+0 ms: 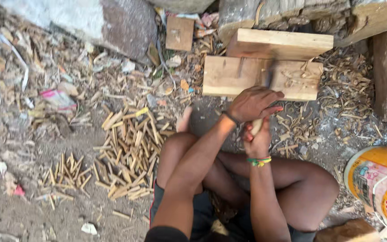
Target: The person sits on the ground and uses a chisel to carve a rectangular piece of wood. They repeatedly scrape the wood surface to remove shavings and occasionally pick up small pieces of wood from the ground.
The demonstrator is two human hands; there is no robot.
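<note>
Left hand sits on top, fingers curled shut over the upper end of a pale wooden stick; right hand is closed round the same stick just below, wrist w/ a green-yellow band. Both hands touch each other, held over the crossed legs. A dark blurred tool — can't tell what kind — rises from the left hand toward the wooden block, a low two-board stand on the ground just ahead. Curly shavings lie around the block and to its right. Left of the knee, a pile of split sticks on the dirt, a smaller bunch beyond. Orange bucket near the right knee. Risk, as I judge it: hands stacked so close that a slip of the tool could reach the lower fingers — or the bare legs underneath.
</note>
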